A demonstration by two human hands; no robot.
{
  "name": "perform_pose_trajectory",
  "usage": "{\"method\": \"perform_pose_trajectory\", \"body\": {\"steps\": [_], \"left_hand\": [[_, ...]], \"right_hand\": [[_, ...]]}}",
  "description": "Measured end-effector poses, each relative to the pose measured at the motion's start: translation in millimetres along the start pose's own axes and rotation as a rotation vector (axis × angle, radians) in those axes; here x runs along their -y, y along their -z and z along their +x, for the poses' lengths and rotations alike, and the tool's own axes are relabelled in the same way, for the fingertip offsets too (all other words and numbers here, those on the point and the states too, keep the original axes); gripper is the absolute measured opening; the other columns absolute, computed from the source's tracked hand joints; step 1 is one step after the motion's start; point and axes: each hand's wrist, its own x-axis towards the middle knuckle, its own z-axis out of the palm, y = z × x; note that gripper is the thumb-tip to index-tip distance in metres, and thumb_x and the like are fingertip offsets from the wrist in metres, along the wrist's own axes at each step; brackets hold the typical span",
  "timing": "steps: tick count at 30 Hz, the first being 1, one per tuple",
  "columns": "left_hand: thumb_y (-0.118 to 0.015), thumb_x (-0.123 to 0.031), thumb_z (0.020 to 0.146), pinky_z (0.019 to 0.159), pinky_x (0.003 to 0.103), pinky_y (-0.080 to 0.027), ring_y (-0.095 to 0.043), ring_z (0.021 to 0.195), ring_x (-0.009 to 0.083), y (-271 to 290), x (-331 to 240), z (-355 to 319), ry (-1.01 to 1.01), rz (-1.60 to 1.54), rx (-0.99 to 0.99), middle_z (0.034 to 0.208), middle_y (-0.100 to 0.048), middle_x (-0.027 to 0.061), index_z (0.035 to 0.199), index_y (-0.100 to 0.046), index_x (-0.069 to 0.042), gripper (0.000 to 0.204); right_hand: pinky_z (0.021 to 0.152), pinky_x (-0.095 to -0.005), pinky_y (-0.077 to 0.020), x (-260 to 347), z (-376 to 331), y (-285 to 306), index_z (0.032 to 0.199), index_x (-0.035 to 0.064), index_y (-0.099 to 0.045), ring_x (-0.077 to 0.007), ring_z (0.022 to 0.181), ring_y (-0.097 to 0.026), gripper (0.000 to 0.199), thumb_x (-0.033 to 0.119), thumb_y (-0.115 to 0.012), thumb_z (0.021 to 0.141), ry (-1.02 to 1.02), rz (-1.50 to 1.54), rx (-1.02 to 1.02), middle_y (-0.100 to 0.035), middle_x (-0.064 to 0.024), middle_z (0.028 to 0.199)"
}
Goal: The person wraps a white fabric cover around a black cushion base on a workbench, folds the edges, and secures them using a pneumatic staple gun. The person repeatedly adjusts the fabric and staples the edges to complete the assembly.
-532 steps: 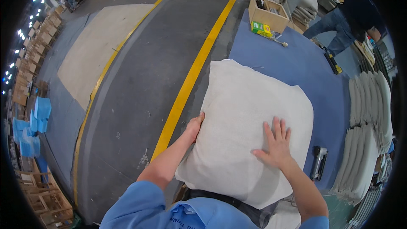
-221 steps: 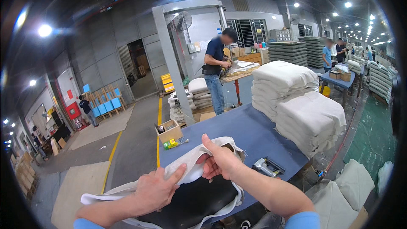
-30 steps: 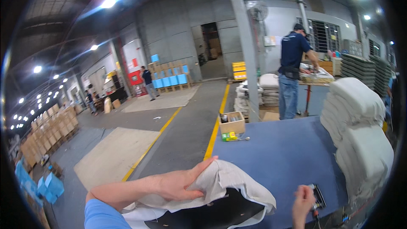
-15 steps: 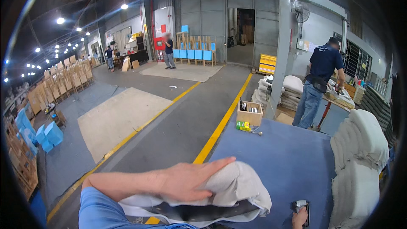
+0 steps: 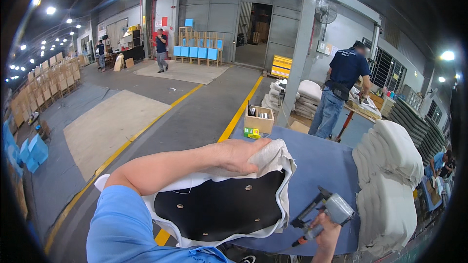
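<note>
My left hand [image 5: 239, 156] is closed on the far edge of a seat cushion [image 5: 219, 207], its fingers bunching the pale fabric cover. The cushion is tilted so that its black underside with several small holes faces me, and loose white fabric edges frame it. My right hand [image 5: 327, 233] grips a pneumatic staple gun [image 5: 337, 208] by its handle. The gun's dark nose points left toward the cushion, apart from it. Both are over a blue-covered table [image 5: 321, 158].
Pale cushions [image 5: 390, 199] are stacked along the table's right side. At its far edge stand a wooden box [image 5: 258, 121] and a small green-and-yellow box [image 5: 251, 133]. A co-worker [image 5: 343, 87] stands beyond the grey post [image 5: 296, 53].
The cushion has tilted up and shows its black underside. My right hand has raised the staple gun and moved it left toward the cushion. The whole view has turned slightly right.
</note>
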Motion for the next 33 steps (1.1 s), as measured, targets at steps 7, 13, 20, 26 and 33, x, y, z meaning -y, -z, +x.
{"method": "perform_pose_trajectory", "body": {"steps": [7,13,20,26,33], "left_hand": [[-0.069,-0.032,0.089,0.102,0.051,-0.050,-0.065,0.118,0.0472,-9.4,-12.6,19.9,-0.050,0.016,-0.042,0.128,-0.065,0.0331,0.165,-0.014,-0.010,0.097],[-0.068,-0.028,0.089,0.102,0.052,-0.050,-0.064,0.118,0.0474,-8.1,-29.4,19.8,-0.030,0.041,-0.013,0.129,-0.065,0.0324,0.165,-0.014,-0.008,0.096],[-0.066,-0.025,0.089,0.104,0.052,-0.049,-0.063,0.121,0.0476,-8.1,-33.0,17.0,-0.054,0.063,-0.023,0.132,-0.063,0.0336,0.165,-0.015,-0.005,0.094],[-0.065,-0.028,0.089,0.104,0.053,-0.048,-0.063,0.121,0.0470,-10.0,-24.5,20.5,-0.077,0.039,-0.021,0.133,-0.062,0.0333,0.165,-0.015,-0.006,0.094],[-0.067,-0.041,0.093,0.103,0.050,-0.049,-0.065,0.120,0.0448,-8.5,14.4,-14.2,0.002,-0.023,-0.145,0.132,-0.065,0.0289,0.162,-0.025,-0.009,0.087]], "right_hand": [[0.085,-0.0285,-0.0563,38.8,-16.3,-135.5,0.152,0.0035,-0.049,-0.0152,0.096,-0.068,0.080,0.000,-0.085,0.081,0.180,-0.166,0.357,-0.069,-0.0076,0.119],[0.083,-0.0276,-0.0544,6.1,0.5,-142.1,0.152,0.0074,-0.048,-0.0127,0.097,-0.066,0.076,0.000,-0.083,0.085,0.256,-0.381,0.410,-0.070,-0.0092,0.118],[0.087,-0.0271,-0.0552,4.8,-0.9,-144.9,0.151,0.0077,-0.049,-0.0100,0.095,-0.065,0.074,-0.004,-0.082,0.085,0.314,-0.435,0.402,-0.069,-0.0043,0.118],[0.098,-0.0319,-0.0520,10.0,-5.8,-148.4,0.149,0.0065,-0.052,-0.0157,0.111,-0.065,0.074,0.000,-0.085,0.083,0.255,-0.415,0.377,-0.069,-0.0095,0.127],[0.102,-0.0330,-0.0495,6.0,-7.9,-75.7,0.148,0.0004,-0.052,-0.0159,0.117,-0.062,0.074,-0.004,-0.082,0.080,0.413,-0.564,0.194,-0.065,-0.0087,0.132]]}}
